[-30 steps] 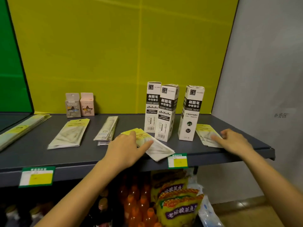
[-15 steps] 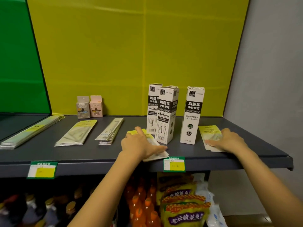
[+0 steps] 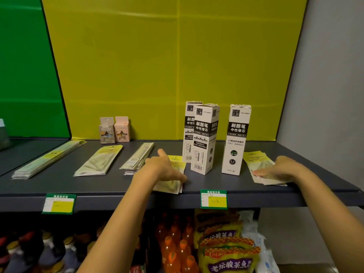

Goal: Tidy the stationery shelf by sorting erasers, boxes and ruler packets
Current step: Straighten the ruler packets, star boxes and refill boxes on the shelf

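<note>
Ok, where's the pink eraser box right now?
In the head view, the pink eraser box stands upright at the back of the shelf, left of centre against the yellow panel, beside the grey eraser box.

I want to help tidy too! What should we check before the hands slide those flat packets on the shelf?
1. Left hand flat on the middle packet: ok.
2. Right hand flat on the right packets: ok.
3. Middle packet fully on the shelf: not ok, its end sits at the front edge.
4. Tall boxes upright: ok, but close to the left hand, so they might get bumped.
5. Eraser boxes out of the way at the back: ok.
6. How many packets lie under each hand: cannot tell.
</note>
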`<state>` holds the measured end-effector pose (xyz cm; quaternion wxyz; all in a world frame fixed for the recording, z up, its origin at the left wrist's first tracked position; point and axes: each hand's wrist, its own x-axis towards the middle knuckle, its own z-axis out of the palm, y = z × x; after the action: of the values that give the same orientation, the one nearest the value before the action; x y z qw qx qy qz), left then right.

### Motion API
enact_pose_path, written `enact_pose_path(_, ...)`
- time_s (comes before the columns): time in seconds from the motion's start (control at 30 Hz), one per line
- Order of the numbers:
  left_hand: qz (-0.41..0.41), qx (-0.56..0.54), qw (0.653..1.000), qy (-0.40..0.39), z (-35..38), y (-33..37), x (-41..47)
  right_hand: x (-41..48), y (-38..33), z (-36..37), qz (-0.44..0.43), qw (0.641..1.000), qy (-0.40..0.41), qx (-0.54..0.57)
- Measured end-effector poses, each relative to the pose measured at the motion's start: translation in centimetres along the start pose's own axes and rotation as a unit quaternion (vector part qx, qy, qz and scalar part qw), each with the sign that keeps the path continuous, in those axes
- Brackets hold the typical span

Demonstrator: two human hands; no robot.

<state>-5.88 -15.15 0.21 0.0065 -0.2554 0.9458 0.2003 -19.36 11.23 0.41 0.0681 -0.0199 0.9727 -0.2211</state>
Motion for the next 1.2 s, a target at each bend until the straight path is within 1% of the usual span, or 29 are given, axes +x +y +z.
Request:
enact_pose_path(0.1, -0.014, 0.020, 0.999, 0.035, 0.5, 0.0, 0.3, -0.3, -0.2, -0.3, -0.002, 1.000, -0.011, 0.013)
enact_pose_path(0.17, -0.015, 0.012, 0.999, 0.049, 0.6, -0.1, 0.4, -0.3, -0.2, -0.4, -0.004, 1.000, -0.019, 0.021)
enact_pose_path(0.3, -0.023, -0.025, 0.999, 0.017, 0.0, -0.3, 0.5, -0.2, -0.1, -0.4, -0.006, 0.999, -0.034, 0.040)
enact_pose_path(0.43, -0.042, -0.034, 0.999, -0.010, -0.6, -0.3, 0.4, -0.2, -0.3, -0.8, -0.006, 0.998, -0.047, 0.042)
enact_pose_path(0.7, -0.039, -0.044, 0.998, -0.031, -1.1, -0.4, -0.2, -0.4, -0.8, -1.3, 0.000, 0.996, -0.081, 0.039)
enact_pose_path(0.8, -0.034, -0.060, 0.998, -0.017, -0.9, -0.7, -0.4, -0.6, -0.8, -1.4, 0.006, 0.996, -0.085, 0.037)
enact_pose_path(0.9, -0.023, -0.077, 0.997, 0.020, -0.7, -1.0, -0.6, -0.5, -0.5, -1.3, 0.009, 0.995, -0.079, 0.052)
enact_pose_path(1.03, 0.002, -0.093, 0.994, 0.060, -0.8, -1.5, -0.8, -0.5, 0.0, -1.0, -0.004, 0.997, -0.045, 0.070)
enact_pose_path(1.2, 0.020, -0.166, 0.984, 0.065, -0.6, -2.3, -0.6, -0.5, 0.8, -0.4, -0.025, 0.992, 0.001, 0.126)
